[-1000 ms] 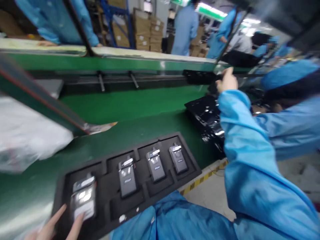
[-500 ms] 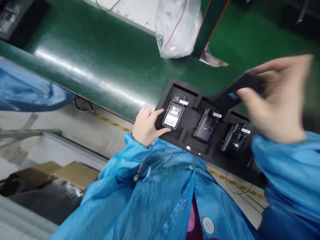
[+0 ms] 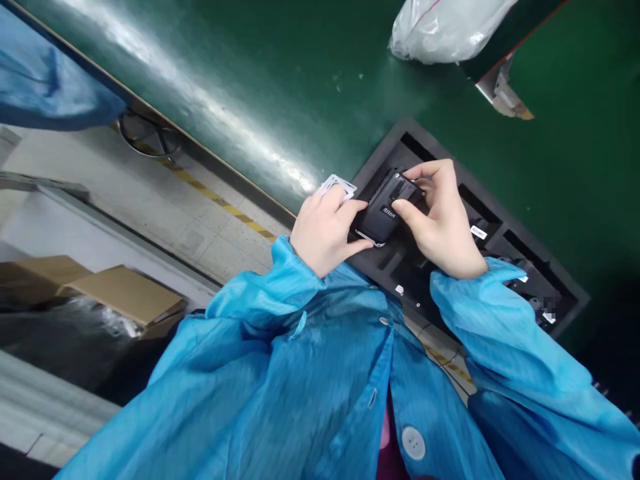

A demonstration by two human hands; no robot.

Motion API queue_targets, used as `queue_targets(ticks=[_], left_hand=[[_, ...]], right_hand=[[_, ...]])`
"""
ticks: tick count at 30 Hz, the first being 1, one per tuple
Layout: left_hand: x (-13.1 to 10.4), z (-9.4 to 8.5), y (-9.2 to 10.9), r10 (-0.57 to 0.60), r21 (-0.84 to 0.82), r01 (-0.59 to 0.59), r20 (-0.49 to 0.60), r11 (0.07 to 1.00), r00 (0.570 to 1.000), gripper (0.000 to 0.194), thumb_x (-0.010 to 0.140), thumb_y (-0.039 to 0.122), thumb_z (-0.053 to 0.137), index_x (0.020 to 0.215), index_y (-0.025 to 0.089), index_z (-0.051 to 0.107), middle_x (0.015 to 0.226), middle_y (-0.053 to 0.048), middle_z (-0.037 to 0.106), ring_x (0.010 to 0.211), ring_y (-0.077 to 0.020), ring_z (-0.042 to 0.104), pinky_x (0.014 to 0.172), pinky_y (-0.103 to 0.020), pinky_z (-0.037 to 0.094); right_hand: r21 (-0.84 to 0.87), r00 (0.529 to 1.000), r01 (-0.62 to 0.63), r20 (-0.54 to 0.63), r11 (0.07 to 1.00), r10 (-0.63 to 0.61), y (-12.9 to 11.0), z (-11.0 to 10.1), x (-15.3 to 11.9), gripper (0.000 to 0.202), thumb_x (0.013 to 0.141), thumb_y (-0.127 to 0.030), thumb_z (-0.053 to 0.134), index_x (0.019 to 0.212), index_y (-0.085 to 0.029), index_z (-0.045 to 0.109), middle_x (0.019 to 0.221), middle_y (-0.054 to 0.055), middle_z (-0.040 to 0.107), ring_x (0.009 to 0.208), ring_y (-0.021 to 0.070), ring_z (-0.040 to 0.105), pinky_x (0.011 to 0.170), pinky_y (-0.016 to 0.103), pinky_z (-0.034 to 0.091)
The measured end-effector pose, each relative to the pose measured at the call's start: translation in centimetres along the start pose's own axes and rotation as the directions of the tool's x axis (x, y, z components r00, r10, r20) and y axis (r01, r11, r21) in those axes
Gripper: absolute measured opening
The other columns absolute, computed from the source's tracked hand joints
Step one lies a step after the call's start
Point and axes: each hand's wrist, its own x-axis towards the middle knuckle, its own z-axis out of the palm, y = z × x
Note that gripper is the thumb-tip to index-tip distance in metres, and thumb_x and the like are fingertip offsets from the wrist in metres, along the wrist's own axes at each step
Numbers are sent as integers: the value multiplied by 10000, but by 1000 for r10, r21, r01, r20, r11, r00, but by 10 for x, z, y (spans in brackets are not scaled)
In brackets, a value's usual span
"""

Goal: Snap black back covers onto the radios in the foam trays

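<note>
A two-way radio (image 3: 369, 238) lies back up in the left end compartment of a black foam tray (image 3: 374, 155). Over its back sits a black battery pack (image 3: 383, 223) marked "Riton"; whether it is fully seated I cannot tell. My right hand (image 3: 443, 227) grips the pack near its upper end, thumb on its face and fingers along the far side. With thumb and index finger, my left hand (image 3: 324, 230) pinches the radio's near left side. Thin white cards (image 3: 341, 185) stick out from this hand's other fingers.
Other radios lie in the tray, one with a white label (image 3: 479, 232). A clear plastic bag (image 3: 445, 30) stands on the green table (image 3: 280, 73). A cardboard box (image 3: 127, 297) is below at left. A blue sleeve (image 3: 47, 80) shows at the left edge.
My right hand has brought the battery pack left and down onto the open-backed radio, covering its white labels. My left hand stays at the radio. The view has shifted and turned.
</note>
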Motion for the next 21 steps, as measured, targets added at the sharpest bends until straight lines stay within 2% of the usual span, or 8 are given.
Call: queue_targets(ticks=[4, 8, 15, 21], left_hand=[[0, -1, 0, 1, -2, -1, 3, 1000, 1000, 601, 734, 514, 746, 1206, 169, 605, 1083, -122, 578, 1042, -313, 553, 843, -409, 454], [0, -2, 0, -1, 3, 1, 14, 1000, 1000, 613, 720, 511, 760, 1201, 164, 604, 1085, -122, 579, 1043, -312, 554, 838, -412, 462], [1, -3, 0, -4, -1, 4, 17, 1000, 1000, 573, 739, 481, 754, 1193, 167, 604, 1073, -116, 581, 1048, -309, 552, 832, -417, 468], [1, -3, 0, -4, -16, 5, 22, 1000, 1000, 566, 748, 483, 746, 1194, 166, 602, 1081, -115, 581, 1055, -307, 547, 844, -423, 467]], right_hand=[[-200, 999, 23, -34, 980, -31, -4, 5, -6, 347, 898, -310, 541, 1201, -180, 435, 1176, 93, 519, 1101, 215, 514, 976, 412, 439], [-423, 995, 6, -84, 906, -46, -7, 13, -12, 359, 895, -311, 526, 1199, -126, 475, 1163, 138, 511, 1078, 255, 464, 951, 441, 416], [-523, 988, 28, -116, 852, -103, -5, 20, -10, 382, 919, -286, 443, 1244, -85, 454, 1223, 177, 486, 1119, 276, 432, 986, 479, 369], [-540, 994, -28, -102, 841, -32, -7, 20, -11, 417, 920, -291, 423, 1283, -88, 454, 1248, 190, 441, 1154, 291, 409, 1000, 499, 353]])
